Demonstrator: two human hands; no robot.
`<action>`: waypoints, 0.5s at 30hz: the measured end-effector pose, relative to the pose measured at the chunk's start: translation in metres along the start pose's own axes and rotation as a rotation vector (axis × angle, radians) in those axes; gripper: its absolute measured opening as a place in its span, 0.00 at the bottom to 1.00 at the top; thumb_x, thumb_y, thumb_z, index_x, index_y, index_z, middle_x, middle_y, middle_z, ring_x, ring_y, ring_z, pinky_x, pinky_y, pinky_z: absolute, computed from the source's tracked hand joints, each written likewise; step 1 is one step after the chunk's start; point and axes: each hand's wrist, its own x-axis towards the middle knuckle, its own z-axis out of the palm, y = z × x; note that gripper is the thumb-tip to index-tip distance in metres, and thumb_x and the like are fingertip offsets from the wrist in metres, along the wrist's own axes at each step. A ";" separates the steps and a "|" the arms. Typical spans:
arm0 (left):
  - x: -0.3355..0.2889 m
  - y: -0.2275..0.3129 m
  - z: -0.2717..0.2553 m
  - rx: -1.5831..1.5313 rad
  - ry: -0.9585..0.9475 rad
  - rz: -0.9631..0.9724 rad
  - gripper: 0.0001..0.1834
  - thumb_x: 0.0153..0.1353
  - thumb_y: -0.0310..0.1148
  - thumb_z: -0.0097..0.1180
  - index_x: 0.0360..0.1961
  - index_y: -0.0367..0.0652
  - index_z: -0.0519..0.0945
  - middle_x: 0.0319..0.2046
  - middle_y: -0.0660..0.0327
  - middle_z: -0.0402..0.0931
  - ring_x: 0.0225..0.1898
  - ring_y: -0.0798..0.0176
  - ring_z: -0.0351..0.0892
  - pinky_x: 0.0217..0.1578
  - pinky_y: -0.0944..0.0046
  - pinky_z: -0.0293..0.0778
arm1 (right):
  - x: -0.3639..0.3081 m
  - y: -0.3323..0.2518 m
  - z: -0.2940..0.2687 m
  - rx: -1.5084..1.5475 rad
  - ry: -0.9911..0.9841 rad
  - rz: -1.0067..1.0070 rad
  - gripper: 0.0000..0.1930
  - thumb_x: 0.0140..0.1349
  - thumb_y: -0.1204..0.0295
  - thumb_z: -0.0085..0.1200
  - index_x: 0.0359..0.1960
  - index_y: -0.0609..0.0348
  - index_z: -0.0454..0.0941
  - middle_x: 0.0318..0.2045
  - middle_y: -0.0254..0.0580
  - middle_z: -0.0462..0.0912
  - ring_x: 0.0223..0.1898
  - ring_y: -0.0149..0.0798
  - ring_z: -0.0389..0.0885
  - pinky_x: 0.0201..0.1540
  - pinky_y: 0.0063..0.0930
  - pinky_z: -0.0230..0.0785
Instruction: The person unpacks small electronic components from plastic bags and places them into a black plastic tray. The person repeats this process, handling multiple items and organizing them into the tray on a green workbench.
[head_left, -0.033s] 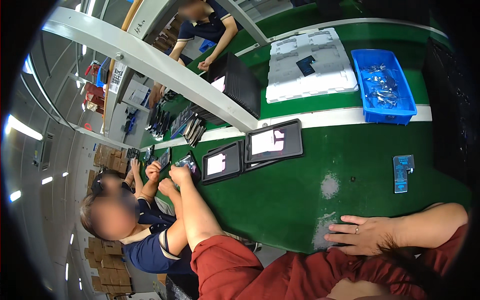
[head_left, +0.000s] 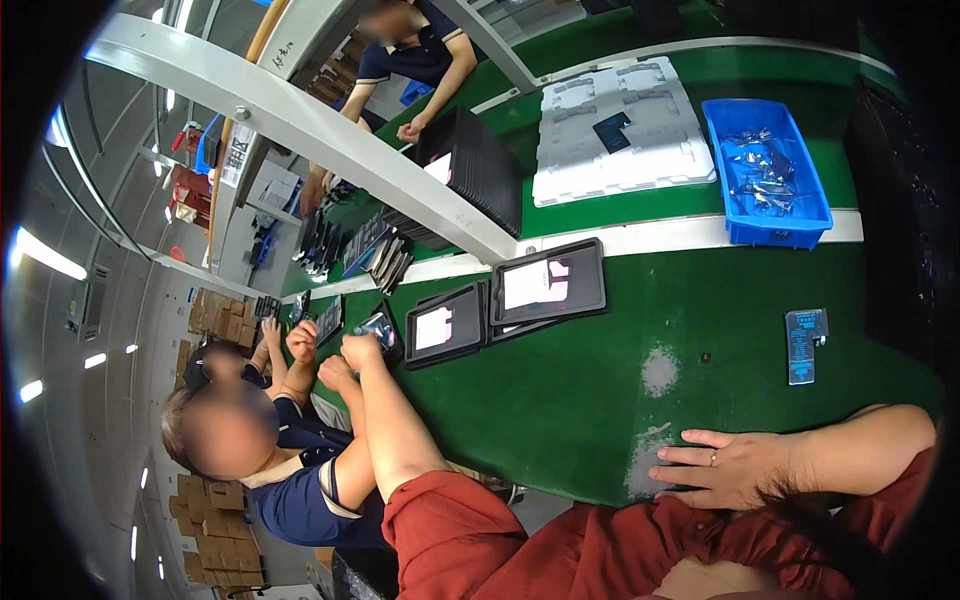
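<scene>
On the left, a co-worker's hands (head_left: 303, 343) sit close by, at 8 to 9 o'clock from the person's left hand (head_left: 360, 352). The left hand reaches to a small shiny piece (head_left: 380, 326) by a dark tray; I cannot tell if its fingers pinch it or only touch it. Next, at 2 to 3 o'clock from that hand, two black trays (head_left: 598, 272) hold white and pink things. Farther right, a white molded tray (head_left: 560, 182) lies at 11 to 12 o'clock from the right hand (head_left: 715, 472), which lies on the green bench (head_left: 560, 420) with fingers spread and nothing in them. A blue bin (head_left: 776, 238) of shiny bits is at 12, and a flat battery pack (head_left: 800, 350) at 1. Almost nothing has moved since the earlier picture, so the handling looks no further along.
</scene>
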 end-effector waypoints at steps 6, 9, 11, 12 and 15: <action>0.023 -0.021 -0.027 -0.810 0.301 0.023 0.07 0.54 0.25 0.54 0.35 0.38 0.76 0.32 0.62 0.74 0.31 0.68 0.72 0.30 0.67 0.71 | 0.002 -0.004 -0.001 0.047 -0.043 0.008 0.35 0.51 0.61 0.57 0.62 0.57 0.62 0.67 0.51 0.55 0.70 0.51 0.48 0.70 0.49 0.40; -0.010 0.033 -0.057 -1.159 0.244 0.022 0.05 0.56 0.21 0.55 0.35 0.39 0.75 0.30 0.65 0.74 0.28 0.70 0.72 0.27 0.69 0.72 | 0.004 -0.004 -0.004 0.050 -0.036 0.028 0.41 0.49 0.57 0.61 0.65 0.57 0.58 0.66 0.51 0.56 0.70 0.52 0.47 0.70 0.50 0.40; -0.063 0.097 -0.105 -1.293 0.130 0.085 0.04 0.60 0.24 0.55 0.36 0.40 0.75 0.29 0.65 0.75 0.27 0.70 0.72 0.27 0.71 0.72 | 0.003 -0.006 -0.002 0.052 -0.023 0.042 0.41 0.50 0.55 0.60 0.65 0.57 0.58 0.66 0.52 0.56 0.70 0.52 0.47 0.70 0.50 0.40; -0.069 0.106 -0.123 -1.355 0.060 0.208 0.03 0.61 0.25 0.55 0.36 0.41 0.75 0.29 0.65 0.75 0.27 0.71 0.72 0.27 0.71 0.71 | 0.003 -0.006 -0.001 0.053 -0.011 0.029 0.41 0.51 0.54 0.60 0.65 0.57 0.58 0.66 0.52 0.56 0.70 0.52 0.47 0.70 0.50 0.40; -0.177 0.190 -0.176 -1.425 -0.356 0.475 0.04 0.62 0.27 0.55 0.37 0.40 0.75 0.30 0.65 0.76 0.29 0.72 0.73 0.30 0.71 0.70 | -0.003 0.000 0.006 0.134 0.133 -0.004 0.35 0.53 0.56 0.58 0.61 0.60 0.64 0.64 0.55 0.60 0.69 0.53 0.51 0.68 0.50 0.44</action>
